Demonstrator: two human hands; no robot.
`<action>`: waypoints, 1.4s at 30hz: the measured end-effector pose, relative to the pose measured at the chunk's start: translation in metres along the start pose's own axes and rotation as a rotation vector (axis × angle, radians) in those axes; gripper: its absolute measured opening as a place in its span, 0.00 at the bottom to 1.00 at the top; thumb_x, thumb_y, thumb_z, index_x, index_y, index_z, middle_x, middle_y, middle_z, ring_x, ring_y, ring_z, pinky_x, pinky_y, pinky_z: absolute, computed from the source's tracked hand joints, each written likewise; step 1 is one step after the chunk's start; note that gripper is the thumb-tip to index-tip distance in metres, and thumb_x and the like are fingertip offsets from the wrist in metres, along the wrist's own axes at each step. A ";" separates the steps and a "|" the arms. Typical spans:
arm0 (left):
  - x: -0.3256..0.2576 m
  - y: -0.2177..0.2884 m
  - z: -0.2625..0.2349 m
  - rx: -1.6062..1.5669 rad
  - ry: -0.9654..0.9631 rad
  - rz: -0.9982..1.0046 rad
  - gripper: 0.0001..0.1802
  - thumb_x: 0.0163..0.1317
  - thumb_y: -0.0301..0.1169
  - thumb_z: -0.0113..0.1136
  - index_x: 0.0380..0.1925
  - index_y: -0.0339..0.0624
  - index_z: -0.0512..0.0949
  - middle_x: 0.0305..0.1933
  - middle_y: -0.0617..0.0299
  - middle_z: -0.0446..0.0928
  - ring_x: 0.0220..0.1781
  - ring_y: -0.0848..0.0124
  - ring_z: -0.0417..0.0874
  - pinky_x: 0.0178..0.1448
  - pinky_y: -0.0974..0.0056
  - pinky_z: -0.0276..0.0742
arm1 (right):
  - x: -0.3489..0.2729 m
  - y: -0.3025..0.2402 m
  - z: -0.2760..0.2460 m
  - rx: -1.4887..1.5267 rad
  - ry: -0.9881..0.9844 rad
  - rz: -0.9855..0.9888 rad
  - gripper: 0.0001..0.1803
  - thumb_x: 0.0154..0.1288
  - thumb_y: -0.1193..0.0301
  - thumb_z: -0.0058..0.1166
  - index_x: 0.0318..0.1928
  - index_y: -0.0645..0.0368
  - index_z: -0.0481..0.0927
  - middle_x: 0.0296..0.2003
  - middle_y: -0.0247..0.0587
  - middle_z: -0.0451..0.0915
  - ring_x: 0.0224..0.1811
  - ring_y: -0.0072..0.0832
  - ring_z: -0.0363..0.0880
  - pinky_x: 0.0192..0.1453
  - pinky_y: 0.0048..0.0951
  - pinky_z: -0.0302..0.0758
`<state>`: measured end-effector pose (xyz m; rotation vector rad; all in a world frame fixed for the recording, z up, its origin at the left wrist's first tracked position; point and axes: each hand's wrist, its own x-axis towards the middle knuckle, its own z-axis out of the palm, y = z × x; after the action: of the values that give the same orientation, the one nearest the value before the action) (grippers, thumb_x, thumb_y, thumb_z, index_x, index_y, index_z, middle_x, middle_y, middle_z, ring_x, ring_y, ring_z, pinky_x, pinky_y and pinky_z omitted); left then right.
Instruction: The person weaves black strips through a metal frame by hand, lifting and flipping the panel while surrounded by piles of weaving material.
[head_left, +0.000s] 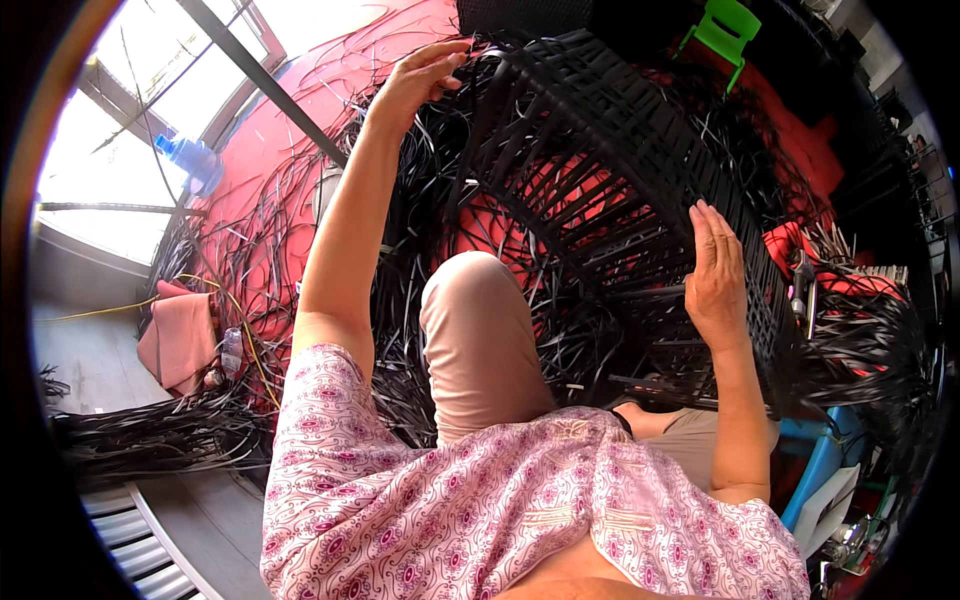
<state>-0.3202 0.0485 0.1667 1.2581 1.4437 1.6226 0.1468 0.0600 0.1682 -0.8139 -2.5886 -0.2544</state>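
A large black woven frame (640, 130), made of flat plastic-looking strips, stands tilted in front of my knees. One side is tightly woven, while the inner part shows open rows of strips. Against its right side lies my right hand (718, 265), flat, with the fingers straight and side by side. My left hand (430, 75) is stretched far out to the frame's upper left corner, fingers extended and slightly bent. A strip end is near those fingertips; whether they touch it I cannot tell. Loose black strips (400, 210) lie tangled around and beneath the frame.
A clear blue water bottle (195, 165) lies by the window at left, with a pink cloth (178, 340) nearer me. Bundled black strips (160, 435) spread at lower left. A green chair (722, 40) stands far right. Tools (803, 290) lie right of the frame, above a blue container (825, 450).
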 end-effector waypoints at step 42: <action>-0.016 -0.227 -0.077 0.075 -0.362 -0.921 0.07 0.56 0.30 0.70 0.36 0.51 0.86 0.27 0.79 0.77 0.24 0.87 0.66 0.29 0.80 0.65 | 0.012 -0.023 -0.026 -0.096 -0.037 -0.030 0.39 0.49 0.90 0.47 0.66 0.63 0.64 0.65 0.49 0.67 0.68 0.45 0.65 0.73 0.44 0.60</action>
<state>-0.4176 0.0524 -0.0530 0.6782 1.5146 0.6906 0.1330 0.0395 0.1956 -0.8209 -2.6419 -0.3789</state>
